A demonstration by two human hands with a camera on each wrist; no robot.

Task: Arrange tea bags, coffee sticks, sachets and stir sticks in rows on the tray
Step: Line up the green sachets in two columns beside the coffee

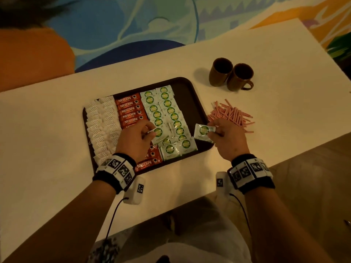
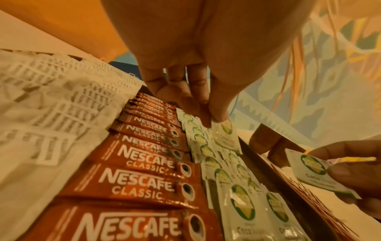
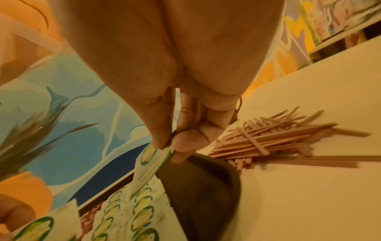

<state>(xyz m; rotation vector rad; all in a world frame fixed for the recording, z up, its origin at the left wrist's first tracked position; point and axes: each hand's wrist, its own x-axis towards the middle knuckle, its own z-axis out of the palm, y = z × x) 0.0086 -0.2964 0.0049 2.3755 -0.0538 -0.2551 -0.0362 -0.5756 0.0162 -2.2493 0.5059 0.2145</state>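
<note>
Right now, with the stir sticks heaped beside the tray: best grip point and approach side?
Grip the stir sticks across the middle of the near-parallel bundle, coming from above on the right hand's side. They lie flat and crisscrossed on the table, so I'd pinch several together and avoid the splayed ends.

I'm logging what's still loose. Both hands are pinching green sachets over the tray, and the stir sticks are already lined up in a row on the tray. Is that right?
Not quite. The stir sticks lie in a loose heap on the table beside the tray, not on it; the head view shows this. The left hand and right hand do each pinch a sachet.
</note>
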